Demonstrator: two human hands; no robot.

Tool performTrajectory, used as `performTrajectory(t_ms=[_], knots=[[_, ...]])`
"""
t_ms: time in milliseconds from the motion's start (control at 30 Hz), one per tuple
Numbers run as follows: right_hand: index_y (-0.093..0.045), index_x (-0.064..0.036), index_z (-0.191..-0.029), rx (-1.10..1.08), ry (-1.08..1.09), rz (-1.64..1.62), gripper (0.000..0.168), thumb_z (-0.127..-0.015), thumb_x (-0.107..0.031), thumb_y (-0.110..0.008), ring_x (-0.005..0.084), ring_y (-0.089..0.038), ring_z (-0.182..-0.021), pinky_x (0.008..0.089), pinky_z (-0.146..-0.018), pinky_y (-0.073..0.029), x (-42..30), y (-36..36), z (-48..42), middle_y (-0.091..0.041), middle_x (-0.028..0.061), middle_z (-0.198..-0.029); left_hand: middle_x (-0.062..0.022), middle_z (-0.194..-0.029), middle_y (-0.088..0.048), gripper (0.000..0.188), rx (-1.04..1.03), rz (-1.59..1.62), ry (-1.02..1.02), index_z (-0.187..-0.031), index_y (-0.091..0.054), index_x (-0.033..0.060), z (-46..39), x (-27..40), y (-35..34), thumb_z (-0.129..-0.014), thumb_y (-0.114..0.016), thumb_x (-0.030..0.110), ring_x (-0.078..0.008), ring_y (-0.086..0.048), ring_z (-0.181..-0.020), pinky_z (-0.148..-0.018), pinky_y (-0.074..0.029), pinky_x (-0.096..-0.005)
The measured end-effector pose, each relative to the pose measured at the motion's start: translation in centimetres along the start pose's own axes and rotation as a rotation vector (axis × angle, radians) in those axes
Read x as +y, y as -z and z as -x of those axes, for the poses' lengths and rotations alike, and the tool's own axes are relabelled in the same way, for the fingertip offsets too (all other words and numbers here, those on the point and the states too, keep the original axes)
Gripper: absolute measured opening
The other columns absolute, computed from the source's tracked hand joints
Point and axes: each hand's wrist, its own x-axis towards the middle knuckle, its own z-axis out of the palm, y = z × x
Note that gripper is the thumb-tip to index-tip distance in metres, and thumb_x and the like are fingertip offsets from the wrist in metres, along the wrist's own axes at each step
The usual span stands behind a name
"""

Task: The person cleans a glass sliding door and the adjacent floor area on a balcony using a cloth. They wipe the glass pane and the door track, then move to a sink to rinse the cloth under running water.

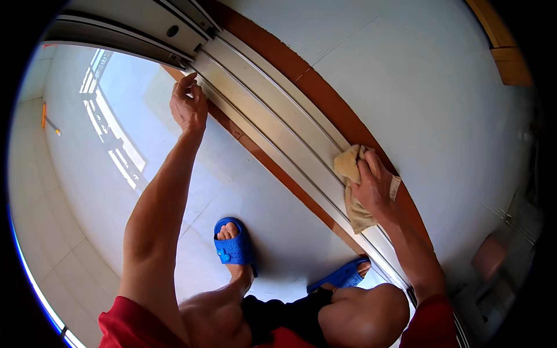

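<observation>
A tan cloth is bunched under my right hand, which presses it on the metal sliding-door track near the brown threshold border. The track has several raised parallel rails and runs diagonally across the view. My left hand is at the far left end of the track, beside the lower edge of the door panels. Its fingers are curled, and whether they hold anything small cannot be told.
Sliding-door panels stand at the upper left. Brown strips border the track, with pale tiled floor on both sides. Blue slippers are on my feet below. A wooden piece is at the upper right, and an orange-handled object at the far left.
</observation>
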Motion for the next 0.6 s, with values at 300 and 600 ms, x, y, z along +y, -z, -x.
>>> performTrajectory(t_ms=[300, 600], knots=[[-0.067, -0.003, -0.107, 0.112, 0.034, -0.045, 0.035, -0.078, -0.01, -0.085, 0.0371, -0.069, -0.103, 0.0466, -0.082, -0.06, -8.7, -8.1, -25.7, -0.061, 0.0125, -0.116, -0.0084, -0.115, -0.064, 0.024, 0.084, -0.192, -0.057, -0.118, -0.077, 0.0214, -2.3, -0.4, -4.1, -0.101, -0.061, 0.018, -0.0335, -0.058, -0.114, -0.097, -0.048, -0.0465], [-0.066, 0.0, -0.097, -0.234, -0.015, 0.006, 0.028, -0.075, -0.002, -0.082, 0.0427, -0.066, -0.096, 0.0478, -0.081, -0.061, 0.8, 2.3, -0.4, -0.057, 0.0165, -0.108, -0.007, -0.107, -0.059, 0.026, 0.209, -0.192, -0.074, -0.116, -0.074, 0.0234, -1.2, -0.5, -5.1, -0.098, -0.06, 0.011, -0.0327, -0.055, -0.105, -0.094, -0.043, -0.0456]])
